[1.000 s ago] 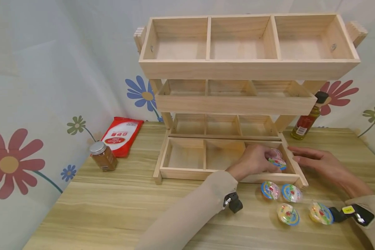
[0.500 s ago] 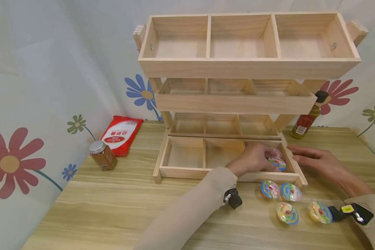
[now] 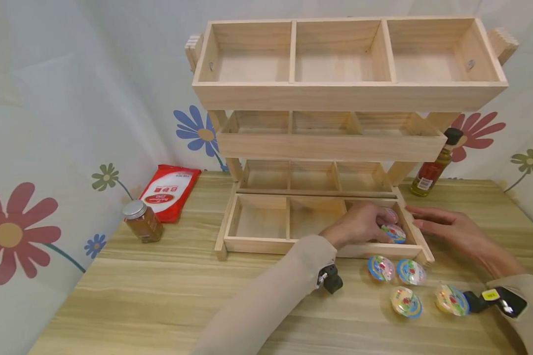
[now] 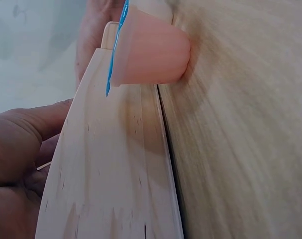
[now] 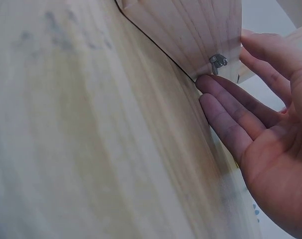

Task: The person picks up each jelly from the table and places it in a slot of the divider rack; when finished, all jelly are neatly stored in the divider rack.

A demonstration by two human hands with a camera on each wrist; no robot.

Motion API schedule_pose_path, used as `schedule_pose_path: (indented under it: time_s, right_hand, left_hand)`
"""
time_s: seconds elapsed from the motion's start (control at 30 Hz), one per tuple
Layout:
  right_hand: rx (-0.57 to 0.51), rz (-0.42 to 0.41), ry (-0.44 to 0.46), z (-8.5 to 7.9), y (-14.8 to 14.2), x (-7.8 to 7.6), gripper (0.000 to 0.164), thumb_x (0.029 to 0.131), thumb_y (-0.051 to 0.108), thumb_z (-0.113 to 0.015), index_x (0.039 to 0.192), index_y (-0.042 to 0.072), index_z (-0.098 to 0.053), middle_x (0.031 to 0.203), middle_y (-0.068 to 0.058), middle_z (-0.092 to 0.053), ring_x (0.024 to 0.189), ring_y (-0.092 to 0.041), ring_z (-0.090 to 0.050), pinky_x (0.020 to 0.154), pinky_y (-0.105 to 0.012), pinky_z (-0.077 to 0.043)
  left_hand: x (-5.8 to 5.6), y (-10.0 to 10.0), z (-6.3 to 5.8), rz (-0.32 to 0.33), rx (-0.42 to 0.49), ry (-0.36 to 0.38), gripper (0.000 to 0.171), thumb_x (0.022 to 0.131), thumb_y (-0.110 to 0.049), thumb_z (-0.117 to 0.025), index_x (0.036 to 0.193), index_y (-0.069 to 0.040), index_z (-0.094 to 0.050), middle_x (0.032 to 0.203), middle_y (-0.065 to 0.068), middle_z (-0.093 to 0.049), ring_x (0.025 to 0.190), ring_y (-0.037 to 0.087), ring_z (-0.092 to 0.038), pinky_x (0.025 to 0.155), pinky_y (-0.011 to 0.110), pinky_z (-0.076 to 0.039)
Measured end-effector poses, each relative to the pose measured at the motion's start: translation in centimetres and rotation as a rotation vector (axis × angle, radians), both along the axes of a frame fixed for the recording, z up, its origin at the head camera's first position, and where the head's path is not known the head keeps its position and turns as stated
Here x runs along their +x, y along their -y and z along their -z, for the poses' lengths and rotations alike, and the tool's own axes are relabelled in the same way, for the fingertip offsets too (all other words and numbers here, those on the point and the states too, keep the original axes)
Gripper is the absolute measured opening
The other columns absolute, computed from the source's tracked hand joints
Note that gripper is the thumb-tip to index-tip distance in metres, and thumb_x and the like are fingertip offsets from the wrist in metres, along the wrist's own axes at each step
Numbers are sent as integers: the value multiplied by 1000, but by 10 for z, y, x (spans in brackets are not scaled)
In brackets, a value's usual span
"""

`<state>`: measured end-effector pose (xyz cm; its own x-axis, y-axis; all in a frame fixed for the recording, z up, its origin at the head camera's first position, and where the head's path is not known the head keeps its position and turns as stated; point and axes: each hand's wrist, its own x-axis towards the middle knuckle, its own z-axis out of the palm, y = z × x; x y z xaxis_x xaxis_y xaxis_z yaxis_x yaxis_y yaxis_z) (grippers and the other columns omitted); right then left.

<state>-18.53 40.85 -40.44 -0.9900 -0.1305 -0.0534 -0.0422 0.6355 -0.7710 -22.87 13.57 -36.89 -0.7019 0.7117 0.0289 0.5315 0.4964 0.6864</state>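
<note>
My left hand (image 3: 360, 224) reaches into the right compartment of the bottom wooden tray (image 3: 271, 245), its fingers curled against a jelly cup (image 3: 394, 234) with a printed lid. Another jelly cup (image 3: 392, 215) lies just behind it, partly covered by the fingers. My right hand (image 3: 459, 234) rests its extended fingertips on the outer right side of the rack; in the right wrist view these fingers (image 5: 230, 117) lie near a metal wing nut (image 5: 218, 61). A pink jelly cup (image 4: 153, 50) stands outside the tray's front board in the left wrist view.
Several jelly cups (image 3: 406, 301) lie on the table before the rack's right end. The tiered rack's upper trays (image 3: 346, 96) overhang the hands. An oil bottle (image 3: 431, 170) stands behind right; a spice jar (image 3: 143, 222) and a red-and-white packet (image 3: 171, 192) are at left.
The head view has shifted slightly, moving the whole scene a little left in it. Both hands stay in nearly the same place, the left still at the jelly cup.
</note>
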Motion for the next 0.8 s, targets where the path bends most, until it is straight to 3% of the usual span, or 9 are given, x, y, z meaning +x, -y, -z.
schedule_pose_path:
  time_s: [0.23, 0.6, 0.8]
  right_hand:
    - [4, -2, -1, 0, 0, 0, 55, 106, 40, -66, 156, 19, -56, 136, 30, -56, 126, 8, -41, 90, -10, -39]
    - [-1, 1, 4, 0, 1, 1, 55, 106, 41, -66, 156, 19, -56, 137, 29, -56, 126, 10, -40, 89, -9, -39]
    - [-7, 7, 13, 0, 1, 0, 56, 106, 41, -67, 156, 20, -56, 135, 30, -57, 126, 11, -40, 89, -9, -39]
  left_hand:
    - [-2, -1, 3, 16, 3, -5, 39, 85, -12, -92, 122, -8, -79, 115, -4, -79, 92, -4, -67, 78, 4, -44]
    - [-1, -3, 3, 37, -67, -98, 31, 88, -17, -90, 116, -9, -81, 106, -5, -79, 90, -4, -66, 76, 4, -43]
    - [0, -5, 3, 30, -93, -99, 31, 90, -17, -89, 119, -10, -80, 108, -6, -79, 91, -4, -66, 77, 4, -43]
